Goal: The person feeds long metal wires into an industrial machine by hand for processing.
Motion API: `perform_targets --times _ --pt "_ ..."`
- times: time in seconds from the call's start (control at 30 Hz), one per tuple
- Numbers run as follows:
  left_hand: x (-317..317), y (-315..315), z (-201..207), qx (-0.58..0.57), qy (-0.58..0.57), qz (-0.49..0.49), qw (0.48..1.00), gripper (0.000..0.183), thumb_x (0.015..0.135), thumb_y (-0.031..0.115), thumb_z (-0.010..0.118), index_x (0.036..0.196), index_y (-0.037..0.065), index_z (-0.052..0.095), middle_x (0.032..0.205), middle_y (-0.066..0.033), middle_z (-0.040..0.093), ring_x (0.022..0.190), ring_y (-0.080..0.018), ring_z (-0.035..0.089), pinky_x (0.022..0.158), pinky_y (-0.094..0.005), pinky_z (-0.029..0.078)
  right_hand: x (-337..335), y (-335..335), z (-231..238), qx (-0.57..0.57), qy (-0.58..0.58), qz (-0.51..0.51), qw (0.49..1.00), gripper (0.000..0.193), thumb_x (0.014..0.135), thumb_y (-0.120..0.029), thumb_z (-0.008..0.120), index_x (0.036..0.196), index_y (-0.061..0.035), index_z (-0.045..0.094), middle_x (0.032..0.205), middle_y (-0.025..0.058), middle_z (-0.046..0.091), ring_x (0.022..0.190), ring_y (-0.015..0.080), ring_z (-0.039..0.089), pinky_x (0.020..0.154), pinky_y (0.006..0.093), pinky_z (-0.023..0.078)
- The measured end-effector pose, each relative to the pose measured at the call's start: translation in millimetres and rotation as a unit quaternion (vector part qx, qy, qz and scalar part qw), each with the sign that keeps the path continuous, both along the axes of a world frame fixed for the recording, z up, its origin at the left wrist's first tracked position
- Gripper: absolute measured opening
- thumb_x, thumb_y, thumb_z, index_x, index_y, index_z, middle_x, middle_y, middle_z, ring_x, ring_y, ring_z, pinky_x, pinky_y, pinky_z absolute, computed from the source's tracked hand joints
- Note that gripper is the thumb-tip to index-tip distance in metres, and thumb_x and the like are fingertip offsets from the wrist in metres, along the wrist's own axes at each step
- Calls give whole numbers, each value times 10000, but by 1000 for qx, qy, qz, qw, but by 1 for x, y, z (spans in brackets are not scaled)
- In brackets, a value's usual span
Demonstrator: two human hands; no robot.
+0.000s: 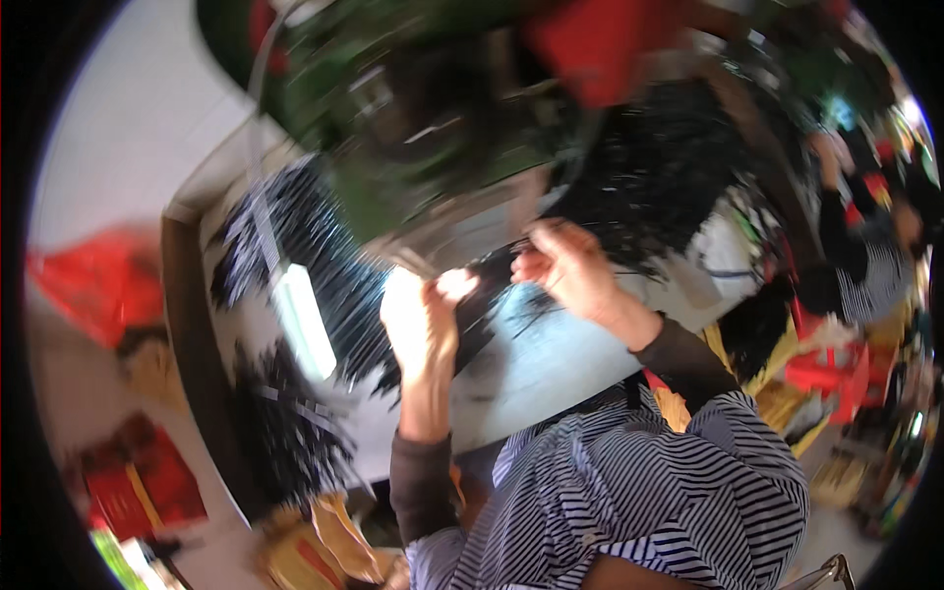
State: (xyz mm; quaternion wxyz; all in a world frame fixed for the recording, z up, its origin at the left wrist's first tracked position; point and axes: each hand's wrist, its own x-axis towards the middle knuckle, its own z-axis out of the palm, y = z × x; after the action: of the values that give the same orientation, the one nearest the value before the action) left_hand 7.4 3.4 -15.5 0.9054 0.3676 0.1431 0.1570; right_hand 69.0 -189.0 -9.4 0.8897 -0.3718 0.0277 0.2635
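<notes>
Black strips [339,261], long axes slanting, beside left hand [420,317]; right hand [578,275] near; can't judge either blurred grip.

From my screen: striped top [590,482], narrow dark-and-white lines, fabric loose and creased. Below its sleeves I see plain dark-brown left cuff [421,482] and right cuff [683,366], both close-fitting. Left hand [418,315], right hand [578,275] bare.

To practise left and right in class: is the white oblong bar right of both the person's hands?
No, the white oblong bar appears left of the left hand and right hand.
</notes>
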Motion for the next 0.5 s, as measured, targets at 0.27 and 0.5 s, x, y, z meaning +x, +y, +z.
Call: perform_targets --times 0.27,0.5 --pt "-32 -22 -8 -31 95 -59 993 134 911 170 600 968 53 570 849 -74 616 690 -194 607 572 -391 553 -22 -95 40 -360 -294 110 879 306 910 -240 610 1071 20 618 875 114 668 745 173 656 629 302 547" --pt "-59 -41 14 78 113 -111 984 110 918 131 537 913 29 497 733 -102 535 603 -204 566 523 -326 513 -24 -214 119 -728 -537 -145 402 233 802 -146 610 1019 -65 632 762 93 581 620 259 600 528 349 505"
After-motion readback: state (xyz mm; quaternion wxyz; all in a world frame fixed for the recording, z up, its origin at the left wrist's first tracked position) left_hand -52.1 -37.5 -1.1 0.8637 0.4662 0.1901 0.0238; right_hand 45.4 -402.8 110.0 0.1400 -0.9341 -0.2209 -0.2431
